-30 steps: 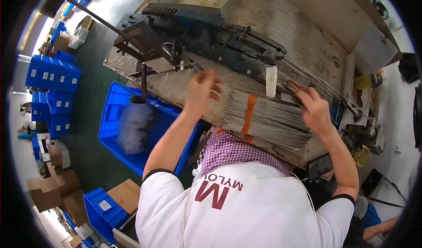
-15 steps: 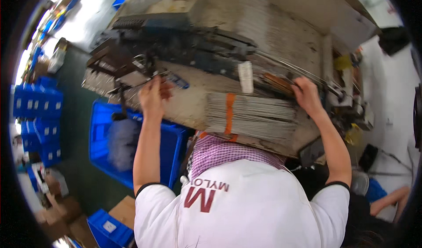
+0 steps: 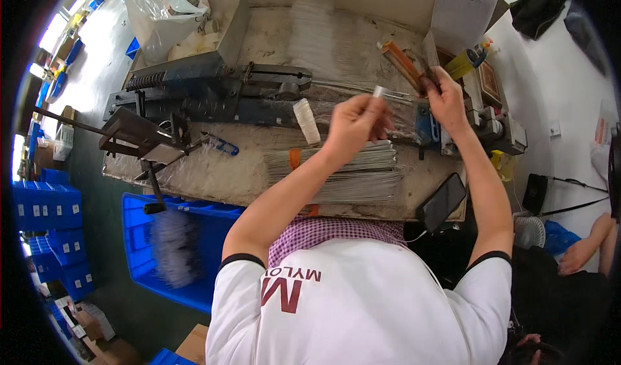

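Observation:
My left hand [image 3: 359, 120] is closed in a pinch over the middle of the bench, with a small white piece [image 3: 379, 92] sticking up from its fingertips. My right hand [image 3: 447, 103] grips the dark lower end of a long orange-brown tool [image 3: 401, 62], which points up and to the left; its kind I cannot make out. Below my left forearm and hand lies a bundle of thin grey rods [image 3: 362, 180] with an orange band [image 3: 295, 158] around it. A white wrapped roll [image 3: 306, 121] rests left of that hand, beside the long dark metal machine [image 3: 213, 96].
A blue bin [image 3: 139, 235] holding a blurred greyish bunch [image 3: 174, 248] stands below the bench's left side. A phone [image 3: 442, 202] lies at the right front edge. Left of the machine, a metal bracket with a lever [image 3: 139, 135] juts out. Another person's arm [image 3: 592, 245] shows at far right.
My left hand has moved right from the metal bracket to above the rod bundle. My right hand has lifted the orange-brown tool away from the machine's rods. The view has shifted.

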Motion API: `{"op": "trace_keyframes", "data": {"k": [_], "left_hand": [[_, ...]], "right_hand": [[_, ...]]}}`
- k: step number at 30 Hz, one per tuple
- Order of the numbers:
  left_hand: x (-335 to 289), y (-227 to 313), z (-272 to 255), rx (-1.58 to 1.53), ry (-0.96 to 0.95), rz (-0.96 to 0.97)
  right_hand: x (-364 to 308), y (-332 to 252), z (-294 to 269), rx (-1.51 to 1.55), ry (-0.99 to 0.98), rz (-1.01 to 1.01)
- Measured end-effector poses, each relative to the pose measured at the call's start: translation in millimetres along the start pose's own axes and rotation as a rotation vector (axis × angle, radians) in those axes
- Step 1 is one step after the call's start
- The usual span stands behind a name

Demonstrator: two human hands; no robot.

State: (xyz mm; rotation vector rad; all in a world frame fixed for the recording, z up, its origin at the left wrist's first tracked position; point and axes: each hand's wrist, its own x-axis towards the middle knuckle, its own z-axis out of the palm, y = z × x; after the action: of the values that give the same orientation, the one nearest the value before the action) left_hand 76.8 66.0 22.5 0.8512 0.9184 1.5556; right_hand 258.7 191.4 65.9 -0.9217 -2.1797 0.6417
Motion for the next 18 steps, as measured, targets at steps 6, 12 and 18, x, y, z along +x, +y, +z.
{"op": "trace_keyframes", "data": {"k": [6, 12, 18], "left_hand": [[33, -11, 10, -0.047, -0.099, -0.413], [7, 19, -13, 0.031, 0.283, -0.252], [-1, 37, -13, 0.073, 0.301, -0.337]], "right_hand": [[-1, -5, 6, 0.470, -0.075, 0.191], [21, -16, 21, -0.109, -0.144, 0.086], [37, -30, 29, 0.268, -0.534, 0.250]]}}
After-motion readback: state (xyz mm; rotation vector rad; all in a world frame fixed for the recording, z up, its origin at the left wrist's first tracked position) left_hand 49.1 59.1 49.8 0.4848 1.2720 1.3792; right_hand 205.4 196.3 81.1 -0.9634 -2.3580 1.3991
